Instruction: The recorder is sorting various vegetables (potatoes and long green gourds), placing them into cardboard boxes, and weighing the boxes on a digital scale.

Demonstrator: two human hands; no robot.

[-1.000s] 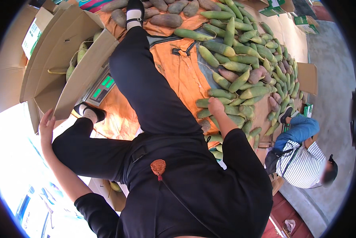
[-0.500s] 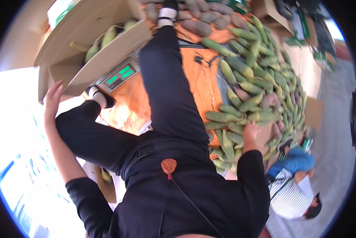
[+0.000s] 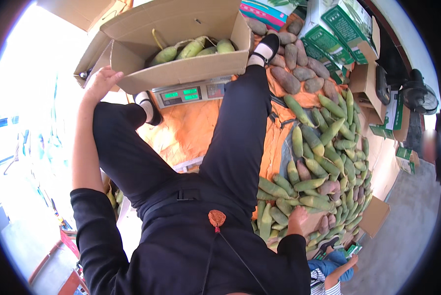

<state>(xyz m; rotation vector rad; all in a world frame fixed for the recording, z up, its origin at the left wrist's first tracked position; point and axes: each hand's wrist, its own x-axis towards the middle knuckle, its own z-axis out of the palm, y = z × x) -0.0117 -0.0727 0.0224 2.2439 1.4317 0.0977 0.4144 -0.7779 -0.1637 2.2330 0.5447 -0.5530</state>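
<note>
My left hand (image 3: 102,83) is raised at the near left corner of an open cardboard box (image 3: 191,69). Its fingers are stretched out, and the thumb points toward the box wall; nothing shows in its grasp. Inside the box lie several green radishes (image 3: 191,48). A scale (image 3: 191,93) with a lit green display is under the box. My right hand (image 3: 297,215) reaches down to the near part of a heap of green radishes (image 3: 323,157). It touches or nearly touches the radishes there, but its fingers are too small to read clearly.
Brownish-red radishes (image 3: 299,73) lie beyond my foot on an orange sheet (image 3: 181,130). Green-and-white cartons (image 3: 338,29) stand at the far right, near a black fan (image 3: 419,96). At lower right another person (image 3: 333,270) is beside the heap.
The view has shifted, showing more of the box and scale. My left hand has come up closer to the box corner. My right hand stays at the heap's near side.
</note>
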